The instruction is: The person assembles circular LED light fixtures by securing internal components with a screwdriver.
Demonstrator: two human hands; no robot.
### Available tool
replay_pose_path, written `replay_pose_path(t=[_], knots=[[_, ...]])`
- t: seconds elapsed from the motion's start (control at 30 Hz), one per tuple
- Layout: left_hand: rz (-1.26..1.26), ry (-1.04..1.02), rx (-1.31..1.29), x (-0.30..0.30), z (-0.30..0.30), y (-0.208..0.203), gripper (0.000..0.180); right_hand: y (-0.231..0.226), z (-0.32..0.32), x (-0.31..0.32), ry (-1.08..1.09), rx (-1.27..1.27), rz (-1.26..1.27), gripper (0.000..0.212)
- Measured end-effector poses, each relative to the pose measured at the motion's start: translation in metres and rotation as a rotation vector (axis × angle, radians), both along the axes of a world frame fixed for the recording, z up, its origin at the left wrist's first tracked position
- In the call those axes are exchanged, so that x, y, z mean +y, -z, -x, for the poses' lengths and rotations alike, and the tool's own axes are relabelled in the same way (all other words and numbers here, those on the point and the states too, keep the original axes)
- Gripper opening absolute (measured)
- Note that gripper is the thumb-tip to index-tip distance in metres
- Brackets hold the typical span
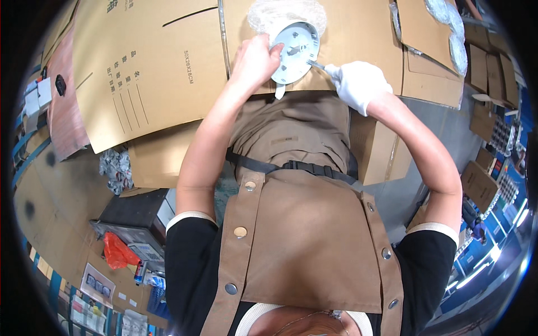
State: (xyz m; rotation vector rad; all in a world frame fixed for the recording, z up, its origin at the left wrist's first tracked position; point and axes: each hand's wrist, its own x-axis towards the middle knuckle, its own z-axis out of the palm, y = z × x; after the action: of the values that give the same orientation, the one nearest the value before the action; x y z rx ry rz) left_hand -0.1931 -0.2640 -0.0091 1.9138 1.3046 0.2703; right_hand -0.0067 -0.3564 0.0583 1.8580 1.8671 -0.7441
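Note:
A round pale blue-white dial (294, 49), like a clock face with dark marks around its rim, is tilted above the cardboard close in front of me. My left hand (255, 63), bare, grips it by its left edge, the thumb lying over the face. A white tab (279, 91) sticks out below the dial. My right hand (361, 85), in a white glove, is closed round a thin metal-tipped tool (317, 65). The tool's tip meets the dial's right edge; its handle is hidden in the glove, so its kind is unclear.
Flattened cardboard (162, 61) covers the work surface. Clear bubble wrap (269, 17) lies just behind the dial, with more plastic wrap (457, 39) at the far right. A cardboard box (381, 145) stands below the surface's right side. A red plastic bag (119, 250) sits at lower left.

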Motion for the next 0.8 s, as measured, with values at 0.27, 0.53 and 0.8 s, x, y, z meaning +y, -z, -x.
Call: replay_pose_path(t=[0.27, 0.53, 0.8], knots=[[0.051, 0.049, -0.007, 0.011, 0.004, 0.005, 0.034, 0.057, -0.014, -0.064, -0.042, -0.060, -0.386, 0.039], [-0.208, 0.078, 0.070, -0.009, -0.006, -0.011, 0.033, -0.004, 0.000, -0.011, 0.007, 0.001, -0.073, 0.023], [-0.239, 0.078, 0.033, -0.010, -0.006, 0.001, 0.030, 0.002, 0.011, -0.005, -0.152, -0.069, -0.003, 0.028]])
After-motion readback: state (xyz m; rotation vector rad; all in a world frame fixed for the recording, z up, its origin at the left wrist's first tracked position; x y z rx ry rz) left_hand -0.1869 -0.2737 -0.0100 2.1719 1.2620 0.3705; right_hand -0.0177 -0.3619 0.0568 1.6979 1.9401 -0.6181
